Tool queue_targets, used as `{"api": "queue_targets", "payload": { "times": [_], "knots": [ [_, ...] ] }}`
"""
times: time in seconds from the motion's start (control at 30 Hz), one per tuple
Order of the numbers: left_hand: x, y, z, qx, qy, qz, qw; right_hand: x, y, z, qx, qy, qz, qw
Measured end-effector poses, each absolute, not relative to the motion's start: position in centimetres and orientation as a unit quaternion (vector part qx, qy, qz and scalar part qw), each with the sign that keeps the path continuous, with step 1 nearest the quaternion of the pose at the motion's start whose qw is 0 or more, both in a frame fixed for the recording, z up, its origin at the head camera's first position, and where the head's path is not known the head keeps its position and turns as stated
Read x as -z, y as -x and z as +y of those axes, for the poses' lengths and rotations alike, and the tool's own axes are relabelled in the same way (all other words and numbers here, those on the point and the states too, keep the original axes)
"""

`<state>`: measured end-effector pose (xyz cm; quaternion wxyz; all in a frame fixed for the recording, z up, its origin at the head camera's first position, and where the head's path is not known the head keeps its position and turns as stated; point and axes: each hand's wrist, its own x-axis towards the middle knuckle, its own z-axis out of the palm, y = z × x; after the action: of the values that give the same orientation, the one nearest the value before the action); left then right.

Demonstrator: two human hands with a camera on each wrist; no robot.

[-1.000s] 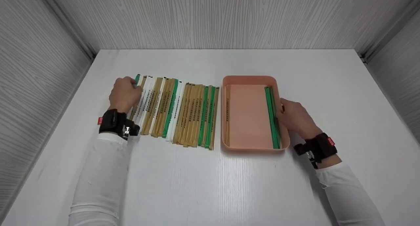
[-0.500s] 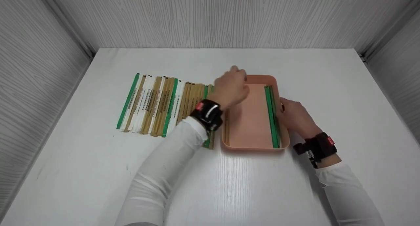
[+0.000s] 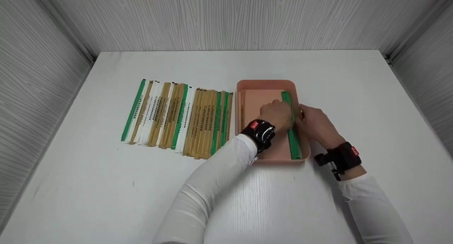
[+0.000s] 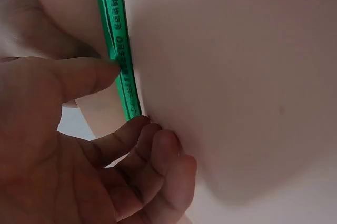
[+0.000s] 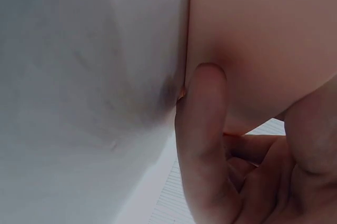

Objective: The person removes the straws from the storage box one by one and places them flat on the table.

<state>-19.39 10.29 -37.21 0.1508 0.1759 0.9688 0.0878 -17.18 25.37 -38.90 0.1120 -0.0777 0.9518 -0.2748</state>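
Observation:
In the head view my left hand [image 3: 277,114] reaches into the pink tray [image 3: 263,84], at the green wrapped straws [image 3: 294,148] along its right side. The left wrist view has my thumb and curled index finger pinching a green wrapped straw [image 4: 118,24] near its end, beside the tray wall. My right hand [image 3: 316,125] grips the tray's right rim. Seen from the right wrist, its thumb [image 5: 202,129] lies against the pink wall, with fingers beyond. A brown wrapped straw [image 3: 242,109] lies along the tray's left side.
A row of several wrapped straws [image 3: 198,130] in brown, white and green lies left of the tray on the white table [image 3: 106,187]. A green one [image 3: 133,109] forms its left end. Grey panels [image 3: 219,21] enclose the table at the back and sides.
My left hand has left the green straw at the row's left end, crossed over the row and come down at the tray's right side. The right hand keeps its grip on the rim.

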Motion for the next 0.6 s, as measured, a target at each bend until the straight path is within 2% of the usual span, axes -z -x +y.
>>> {"api": "queue_targets", "payload": {
  "times": [0.3, 0.6],
  "knots": [
    [36.7, 19.4, 8.6, -0.136, -0.190, 0.956, 0.176, 38.9, 17.2, 25.4, 0.286, 0.079, 0.948, 0.113],
    [36.3, 19.9, 6.9, -0.212, -0.151, 0.946, 0.191, 38.7, 17.2, 25.4, 0.292, 0.073, 0.946, 0.124]
  ]
}}
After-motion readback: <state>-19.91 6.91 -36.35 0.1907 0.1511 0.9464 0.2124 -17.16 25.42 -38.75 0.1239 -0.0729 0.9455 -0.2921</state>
